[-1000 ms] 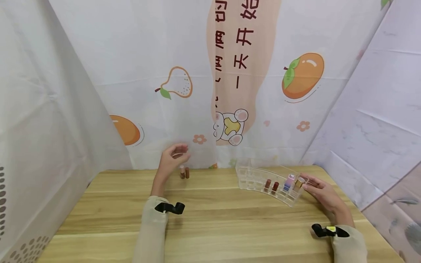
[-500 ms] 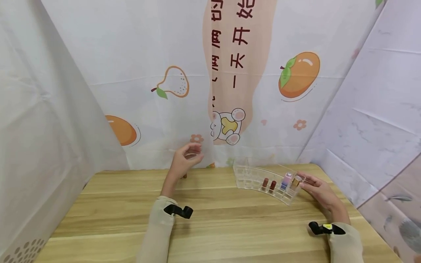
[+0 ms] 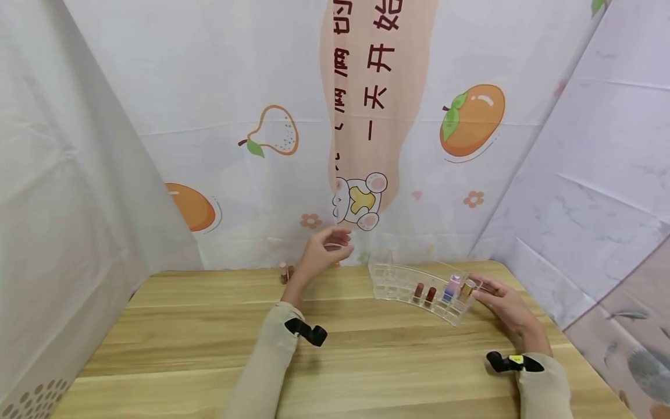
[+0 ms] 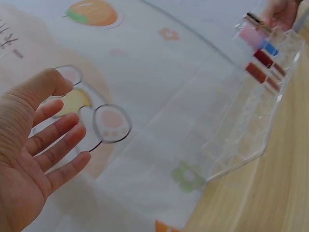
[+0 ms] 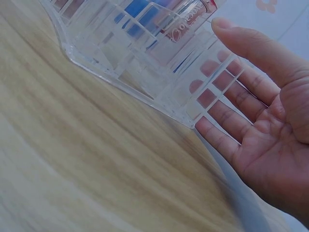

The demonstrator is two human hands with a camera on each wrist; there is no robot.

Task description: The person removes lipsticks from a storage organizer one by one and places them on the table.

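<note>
A clear plastic lipstick organizer (image 3: 386,291) stands at the back right of the table. In it, toward the right end, are a brown-red lipstick (image 3: 419,291), a dark red lipstick (image 3: 430,295), a pink-and-blue tube (image 3: 452,287) and a gold-coloured tube (image 3: 467,288). My right hand (image 3: 505,304) holds that right end, its fingertips visible through the clear plastic in the right wrist view and the thumb at the upper edge. Raised over the back of the table, my left hand (image 3: 324,253) has loosely bent fingers (image 4: 60,130) with nothing between them.
Two small lipsticks (image 3: 284,273) stand at the back edge of the wooden table (image 3: 209,326), left of the left forearm, which partly hides one. A printed white cloth (image 3: 220,145) hangs right behind the table, and plain curtains close in both sides.
My left hand has moved right, away from the two lipsticks and toward the organizer. My right hand has kept its place at the organizer. The head view has shifted slightly.
</note>
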